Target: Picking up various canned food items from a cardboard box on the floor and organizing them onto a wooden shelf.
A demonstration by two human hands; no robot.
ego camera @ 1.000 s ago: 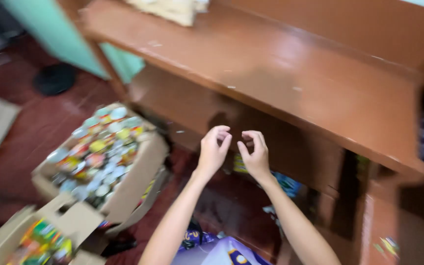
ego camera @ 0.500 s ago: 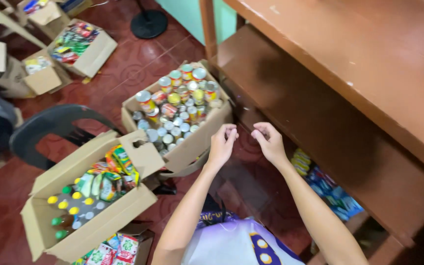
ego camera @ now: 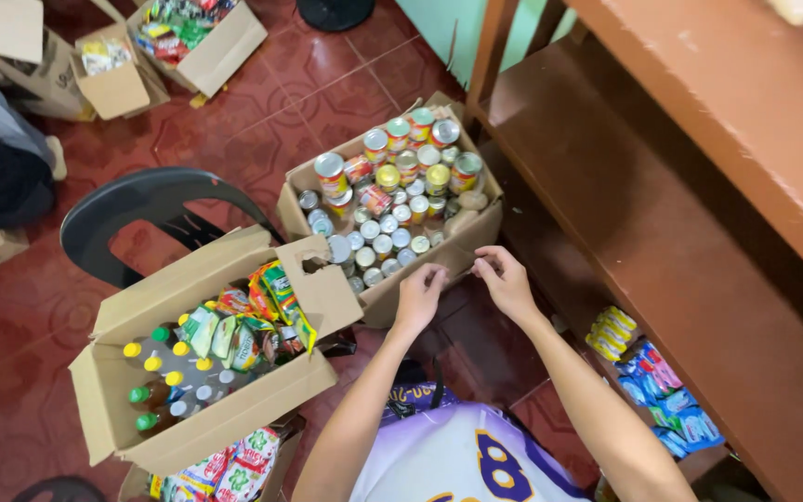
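Shelves (ego camera: 699,186) of brown wood run along my right. Below them sits the box of cans (ego camera: 392,200) on the red tile floor (ego camera: 262,121). My left hand (ego camera: 418,296) and right hand (ego camera: 506,284) meet at its near edge, fingers pinched together; whether either grip holds anything, I cannot tell.

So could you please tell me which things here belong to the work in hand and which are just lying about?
In hand: left hand, right hand, box of cans.
Lying about: box of bottles and packets, chair, shelf, blue sachets, far boxes.
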